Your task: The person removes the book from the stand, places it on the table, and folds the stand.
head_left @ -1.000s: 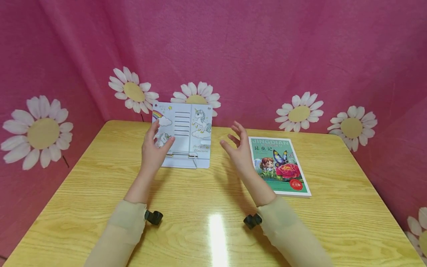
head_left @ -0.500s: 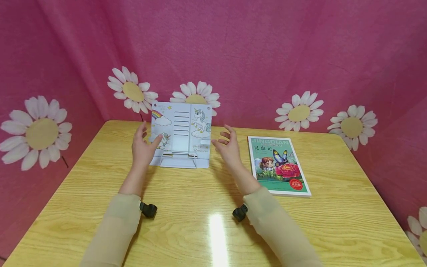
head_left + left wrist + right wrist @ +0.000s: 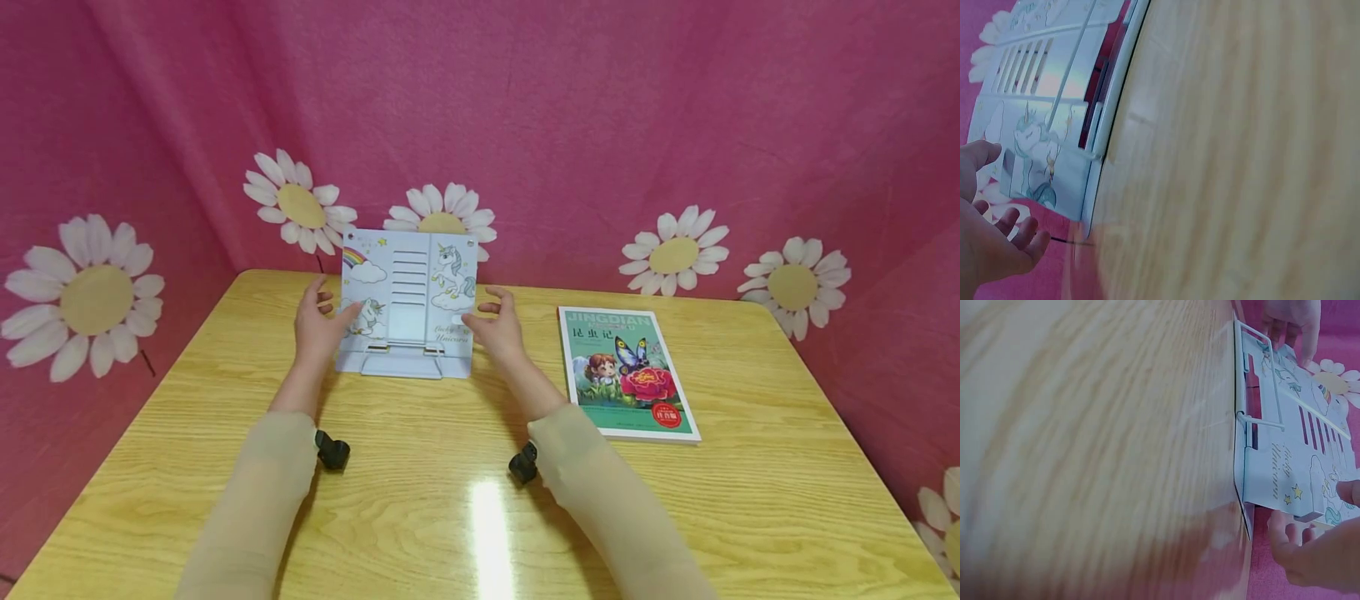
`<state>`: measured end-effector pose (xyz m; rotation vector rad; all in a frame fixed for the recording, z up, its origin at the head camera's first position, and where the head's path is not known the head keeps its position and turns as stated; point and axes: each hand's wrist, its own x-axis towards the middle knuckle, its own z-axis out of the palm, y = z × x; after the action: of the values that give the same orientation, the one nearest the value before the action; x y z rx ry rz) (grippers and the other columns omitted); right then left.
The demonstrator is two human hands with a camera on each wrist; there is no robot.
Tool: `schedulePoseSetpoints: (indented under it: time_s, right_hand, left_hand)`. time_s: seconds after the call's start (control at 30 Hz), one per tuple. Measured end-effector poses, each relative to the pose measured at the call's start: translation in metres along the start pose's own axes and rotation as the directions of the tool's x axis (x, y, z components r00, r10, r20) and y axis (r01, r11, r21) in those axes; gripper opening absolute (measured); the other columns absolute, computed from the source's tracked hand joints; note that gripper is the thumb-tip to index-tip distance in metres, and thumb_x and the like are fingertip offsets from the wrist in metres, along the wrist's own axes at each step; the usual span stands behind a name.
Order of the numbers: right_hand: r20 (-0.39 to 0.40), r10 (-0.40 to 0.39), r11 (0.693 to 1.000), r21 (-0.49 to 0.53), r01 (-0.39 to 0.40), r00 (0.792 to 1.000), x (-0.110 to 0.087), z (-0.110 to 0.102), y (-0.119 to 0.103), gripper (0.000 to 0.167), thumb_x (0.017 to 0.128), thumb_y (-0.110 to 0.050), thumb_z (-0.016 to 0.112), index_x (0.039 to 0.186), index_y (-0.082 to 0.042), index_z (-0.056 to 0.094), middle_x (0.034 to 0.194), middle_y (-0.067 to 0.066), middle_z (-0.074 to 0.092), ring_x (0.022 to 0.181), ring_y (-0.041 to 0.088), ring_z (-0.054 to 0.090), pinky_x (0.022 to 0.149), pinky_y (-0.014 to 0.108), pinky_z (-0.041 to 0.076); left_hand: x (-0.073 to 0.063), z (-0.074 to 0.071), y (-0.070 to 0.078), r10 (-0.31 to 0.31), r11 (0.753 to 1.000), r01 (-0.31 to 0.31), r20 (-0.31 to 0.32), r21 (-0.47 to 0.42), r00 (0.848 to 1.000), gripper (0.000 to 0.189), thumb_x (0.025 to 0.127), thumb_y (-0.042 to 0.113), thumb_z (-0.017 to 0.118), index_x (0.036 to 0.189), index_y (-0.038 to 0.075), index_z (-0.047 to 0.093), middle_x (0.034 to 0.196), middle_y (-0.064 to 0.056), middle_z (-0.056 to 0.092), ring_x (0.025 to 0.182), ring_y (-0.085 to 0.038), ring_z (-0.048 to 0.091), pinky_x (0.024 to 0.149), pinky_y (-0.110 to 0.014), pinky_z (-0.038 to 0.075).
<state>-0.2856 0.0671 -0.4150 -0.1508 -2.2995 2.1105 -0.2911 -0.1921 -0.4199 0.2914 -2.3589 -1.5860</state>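
A white book stand [image 3: 408, 321] printed with unicorns, clouds and a rainbow stands propped up, leaning back, on the table. It has a slotted middle and a wire holder [image 3: 401, 362] at its foot. My left hand [image 3: 318, 325] is at its left edge, thumb before the panel and fingers spread apart; in the left wrist view the fingers [image 3: 1025, 234] hold nothing. My right hand [image 3: 498, 329] is at the right edge, thumb over the front, and its loosely bent fingers [image 3: 1282, 534] lie beside the edge in the right wrist view. Whether either thumb touches the panel is unclear.
A green-covered children's book [image 3: 630, 375] lies flat on the wooden table [image 3: 420, 500], right of the stand. Behind the table hangs a pink curtain [image 3: 555, 125] with large daisies. A small black camera is strapped to each wrist.
Both hands have moved to the stand's sides: the left shifted left off its front, the right came left, away from the book. The stand and book have stayed in place.
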Motion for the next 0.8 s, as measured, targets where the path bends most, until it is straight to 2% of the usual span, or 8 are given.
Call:
schedulePoseSetpoints:
  time_s: [0.13,0.27,0.47,0.63,0.8]
  right_hand:
    - [-0.004,-0.001,0.998,-0.07,0.001,1.0,0.003,0.004,0.0,0.064,0.083,-0.005,0.068,0.139,-0.009,0.035,0.119,0.021,0.05,0.086,0.019,0.055,0.069,0.03,0.052]
    - [-0.013,-0.012,0.99,-0.144,0.01,1.0,0.007,0.006,0.001,0.062,0.084,-0.006,0.067,0.138,-0.009,0.036,0.109,0.015,0.052,0.081,0.017,0.053,0.062,0.022,0.047]
    - [-0.016,-0.02,0.968,-0.249,0.015,1.0,0.012,0.007,0.0,0.059,0.085,-0.01,0.066,0.136,-0.009,0.037,0.1,0.011,0.054,0.078,0.018,0.05,0.061,0.021,0.043]
    - [0.0,-0.017,0.961,-0.276,0.016,1.0,0.016,0.01,-0.003,0.052,0.09,-0.016,0.062,0.136,-0.007,0.038,0.09,0.007,0.051,0.074,0.016,0.046,0.059,0.023,0.039]
    - [-0.016,-0.022,0.948,-0.318,0.016,1.0,0.019,0.012,-0.006,0.042,0.092,-0.016,0.058,0.129,-0.008,0.041,0.083,0.002,0.047,0.071,0.015,0.044,0.058,0.022,0.037]
  left_hand:
    - [0.006,-0.003,-0.003,0.002,1.0,-0.003,0.024,0.031,1.0,0.067,0.087,0.017,0.067,0.144,0.009,0.035,0.126,-0.02,0.049,0.115,-0.034,0.049,0.099,-0.042,0.041]
    - [0.011,-0.005,-0.001,0.007,0.998,-0.012,0.08,0.069,0.997,0.063,0.089,0.018,0.065,0.144,0.01,0.035,0.122,-0.021,0.051,0.111,-0.033,0.052,0.095,-0.041,0.045]
    - [0.017,-0.006,0.007,0.011,0.992,-0.028,0.135,0.124,0.991,0.057,0.09,0.019,0.063,0.14,0.007,0.038,0.114,-0.02,0.052,0.103,-0.03,0.053,0.088,-0.036,0.046]
    - [0.022,-0.006,0.011,-0.018,0.987,-0.006,0.148,0.158,0.989,0.054,0.09,0.02,0.062,0.137,0.006,0.04,0.11,-0.017,0.051,0.098,-0.027,0.049,0.078,-0.029,0.044]
    - [0.025,-0.006,0.012,-0.031,0.982,0.0,0.157,0.191,0.987,0.049,0.091,0.021,0.062,0.132,0.005,0.042,0.105,-0.015,0.051,0.093,-0.025,0.047,0.072,-0.027,0.041]
